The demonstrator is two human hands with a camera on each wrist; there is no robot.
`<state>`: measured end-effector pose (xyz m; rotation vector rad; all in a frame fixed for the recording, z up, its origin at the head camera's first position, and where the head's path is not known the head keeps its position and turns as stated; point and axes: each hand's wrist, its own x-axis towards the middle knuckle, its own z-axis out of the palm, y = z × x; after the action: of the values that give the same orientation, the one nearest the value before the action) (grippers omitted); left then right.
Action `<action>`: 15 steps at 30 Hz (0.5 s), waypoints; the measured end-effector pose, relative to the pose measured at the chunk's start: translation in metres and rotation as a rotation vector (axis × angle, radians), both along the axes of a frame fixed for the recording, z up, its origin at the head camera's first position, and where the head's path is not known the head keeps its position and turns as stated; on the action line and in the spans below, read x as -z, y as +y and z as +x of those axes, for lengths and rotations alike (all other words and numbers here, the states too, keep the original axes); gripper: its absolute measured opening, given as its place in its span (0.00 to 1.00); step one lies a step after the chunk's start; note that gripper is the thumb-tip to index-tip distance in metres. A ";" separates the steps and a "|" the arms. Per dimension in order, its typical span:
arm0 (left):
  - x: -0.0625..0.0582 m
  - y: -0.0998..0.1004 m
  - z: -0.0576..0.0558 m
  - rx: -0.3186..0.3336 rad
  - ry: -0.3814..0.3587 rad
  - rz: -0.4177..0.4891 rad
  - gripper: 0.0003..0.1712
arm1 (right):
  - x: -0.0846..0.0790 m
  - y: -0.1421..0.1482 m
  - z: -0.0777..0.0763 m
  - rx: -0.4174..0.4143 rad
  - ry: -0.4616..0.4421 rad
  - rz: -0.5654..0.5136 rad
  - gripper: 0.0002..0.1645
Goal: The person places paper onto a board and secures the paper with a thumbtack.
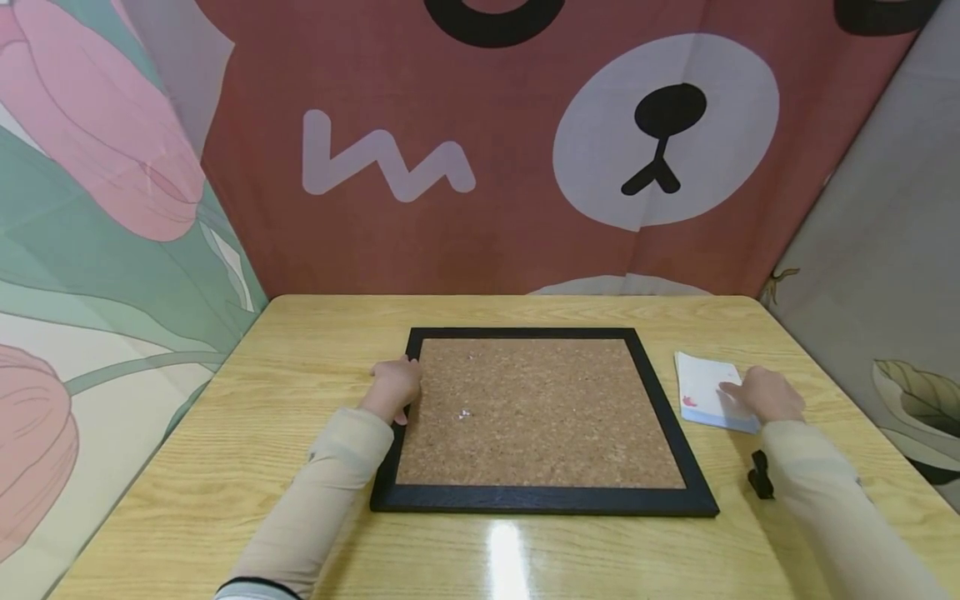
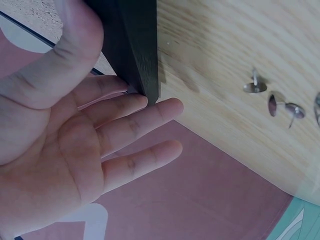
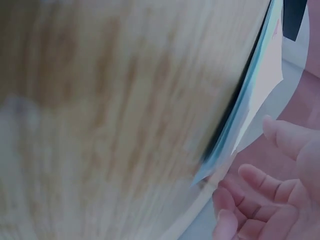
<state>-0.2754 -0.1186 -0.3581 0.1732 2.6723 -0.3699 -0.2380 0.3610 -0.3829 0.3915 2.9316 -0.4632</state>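
Note:
A corkboard with a black frame lies flat on the table. My left hand holds the left side of that frame. In the left wrist view, the thumb lies against one face of the black frame and fingertips meet its outer edge; the other fingers stick out past it. My right hand is at the right edge of a white notepad. In the right wrist view, its thumb and loosely bent fingers stand apart from the pad's edge.
Several metal thumbtacks lie on the wooden table beside the frame. Small shiny bits show on the cork. Near the right wrist is a small black object. A printed curtain hangs behind the table.

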 end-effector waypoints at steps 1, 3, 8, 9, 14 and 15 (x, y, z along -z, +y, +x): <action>0.001 0.000 0.000 0.000 0.001 -0.001 0.60 | 0.000 0.001 0.000 0.009 -0.003 -0.006 0.25; 0.002 0.000 -0.001 0.002 0.003 -0.001 0.59 | 0.002 0.003 -0.001 0.028 -0.018 -0.013 0.25; 0.006 -0.001 -0.002 0.007 0.010 0.010 0.57 | 0.004 0.010 -0.004 0.031 -0.070 0.010 0.30; 0.005 -0.001 -0.001 0.010 0.011 0.005 0.57 | 0.004 0.011 -0.005 0.025 -0.077 0.015 0.32; 0.001 0.002 0.003 0.023 0.014 -0.026 0.57 | 0.004 0.014 -0.005 -0.001 -0.094 0.010 0.28; -0.004 0.004 0.005 0.019 0.009 -0.029 0.56 | 0.004 0.014 -0.005 -0.006 -0.094 0.008 0.26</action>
<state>-0.2705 -0.1150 -0.3545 0.1882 2.6742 -0.4154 -0.2428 0.3747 -0.3870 0.3942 2.8436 -0.4208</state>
